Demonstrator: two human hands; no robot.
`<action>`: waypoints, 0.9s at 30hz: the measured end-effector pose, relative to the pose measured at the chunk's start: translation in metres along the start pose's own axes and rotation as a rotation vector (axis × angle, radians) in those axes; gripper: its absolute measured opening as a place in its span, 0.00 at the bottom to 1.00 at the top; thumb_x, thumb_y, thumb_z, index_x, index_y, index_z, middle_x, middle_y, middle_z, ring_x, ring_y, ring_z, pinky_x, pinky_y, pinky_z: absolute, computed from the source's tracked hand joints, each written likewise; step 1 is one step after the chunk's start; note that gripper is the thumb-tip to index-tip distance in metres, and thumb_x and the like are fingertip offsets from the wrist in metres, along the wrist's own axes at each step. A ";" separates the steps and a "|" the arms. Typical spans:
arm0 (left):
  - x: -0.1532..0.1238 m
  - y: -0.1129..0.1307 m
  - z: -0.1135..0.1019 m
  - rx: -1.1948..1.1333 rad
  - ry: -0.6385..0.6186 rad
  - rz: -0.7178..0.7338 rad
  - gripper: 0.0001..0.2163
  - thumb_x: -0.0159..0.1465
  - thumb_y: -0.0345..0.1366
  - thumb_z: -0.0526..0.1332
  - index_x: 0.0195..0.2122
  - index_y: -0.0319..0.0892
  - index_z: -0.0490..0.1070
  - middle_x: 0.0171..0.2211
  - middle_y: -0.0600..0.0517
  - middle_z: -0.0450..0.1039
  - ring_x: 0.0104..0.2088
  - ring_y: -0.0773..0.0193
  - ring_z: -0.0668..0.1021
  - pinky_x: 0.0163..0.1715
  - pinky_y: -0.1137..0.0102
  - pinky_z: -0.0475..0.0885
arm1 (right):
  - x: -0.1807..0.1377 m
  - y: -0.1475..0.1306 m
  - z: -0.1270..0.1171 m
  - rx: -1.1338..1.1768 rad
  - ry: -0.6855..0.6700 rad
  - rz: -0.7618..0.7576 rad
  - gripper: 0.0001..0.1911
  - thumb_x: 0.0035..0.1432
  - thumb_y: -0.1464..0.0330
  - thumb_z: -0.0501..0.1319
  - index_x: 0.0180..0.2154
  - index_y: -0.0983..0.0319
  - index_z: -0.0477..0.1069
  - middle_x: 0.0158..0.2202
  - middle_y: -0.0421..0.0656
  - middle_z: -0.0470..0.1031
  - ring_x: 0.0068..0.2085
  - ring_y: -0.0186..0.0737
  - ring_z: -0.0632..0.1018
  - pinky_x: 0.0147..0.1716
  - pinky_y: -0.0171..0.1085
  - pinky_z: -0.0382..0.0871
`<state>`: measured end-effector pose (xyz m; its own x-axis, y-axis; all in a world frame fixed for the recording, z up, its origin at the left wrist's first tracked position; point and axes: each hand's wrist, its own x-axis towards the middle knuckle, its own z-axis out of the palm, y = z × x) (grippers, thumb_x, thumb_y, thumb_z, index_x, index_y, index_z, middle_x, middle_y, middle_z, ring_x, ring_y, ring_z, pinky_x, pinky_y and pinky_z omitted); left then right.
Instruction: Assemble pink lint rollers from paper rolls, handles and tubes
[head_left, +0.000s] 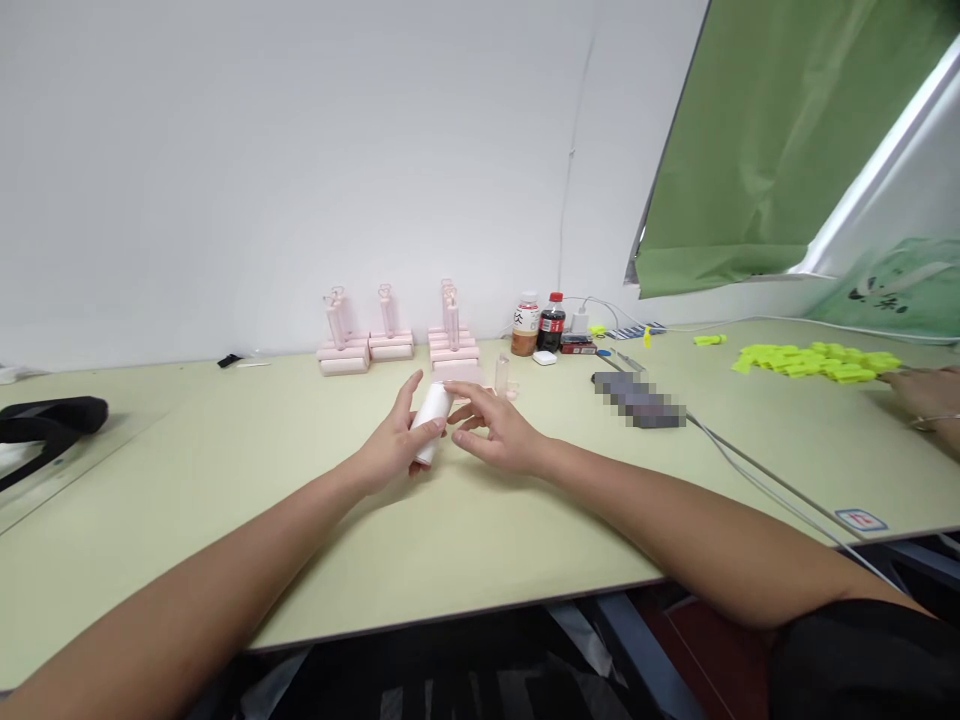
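My left hand is wrapped around a white roll, which leans to the right above the table. Its thumb lies across the front of the roll. My right hand is beside it with fingers apart, and the index fingertip touches the roll's upper end. Just behind the hands is a row of pink-and-white pieces against the wall, some with slim pink upright parts. A small clear pinkish piece stands to the right of them.
An orange drink bottle and a cola bottle stand by the wall. To the right are a dark pixelated device, a white cable and a yellow-green pile. Another person's hand reaches in there. A black strap-like object lies left.
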<state>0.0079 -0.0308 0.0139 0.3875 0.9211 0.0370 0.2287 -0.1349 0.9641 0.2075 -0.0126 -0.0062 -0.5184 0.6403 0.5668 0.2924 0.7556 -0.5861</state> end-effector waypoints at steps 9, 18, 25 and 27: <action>0.004 0.003 -0.009 0.067 0.014 -0.056 0.31 0.61 0.44 0.58 0.64 0.54 0.47 0.34 0.53 0.68 0.19 0.68 0.71 0.16 0.73 0.67 | 0.014 0.024 -0.049 -0.702 0.031 0.484 0.18 0.62 0.72 0.49 0.49 0.62 0.72 0.46 0.49 0.78 0.44 0.46 0.77 0.40 0.39 0.66; 0.008 -0.005 -0.013 0.078 0.040 -0.052 0.31 0.60 0.44 0.59 0.63 0.53 0.49 0.35 0.52 0.69 0.22 0.68 0.71 0.17 0.73 0.66 | 0.010 0.038 -0.042 -0.776 -0.180 0.587 0.20 0.62 0.68 0.51 0.53 0.58 0.71 0.48 0.51 0.77 0.46 0.51 0.76 0.36 0.39 0.64; 0.010 -0.007 -0.013 0.063 0.057 -0.054 0.30 0.60 0.43 0.59 0.62 0.53 0.49 0.34 0.52 0.70 0.21 0.68 0.71 0.17 0.74 0.66 | 0.012 0.040 -0.036 -0.803 -0.226 0.574 0.14 0.59 0.68 0.54 0.44 0.61 0.74 0.43 0.52 0.78 0.42 0.50 0.76 0.32 0.38 0.61; 0.010 -0.005 -0.012 0.059 0.070 -0.053 0.30 0.60 0.43 0.59 0.62 0.53 0.49 0.34 0.53 0.70 0.21 0.68 0.71 0.16 0.74 0.65 | 0.012 0.040 -0.036 -0.805 -0.217 0.558 0.10 0.58 0.69 0.55 0.38 0.62 0.74 0.39 0.51 0.78 0.40 0.49 0.76 0.31 0.37 0.59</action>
<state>-0.0007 -0.0168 0.0124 0.3106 0.9505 0.0066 0.3004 -0.1048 0.9480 0.2422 0.0306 -0.0019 -0.2533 0.9530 0.1660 0.9534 0.2750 -0.1238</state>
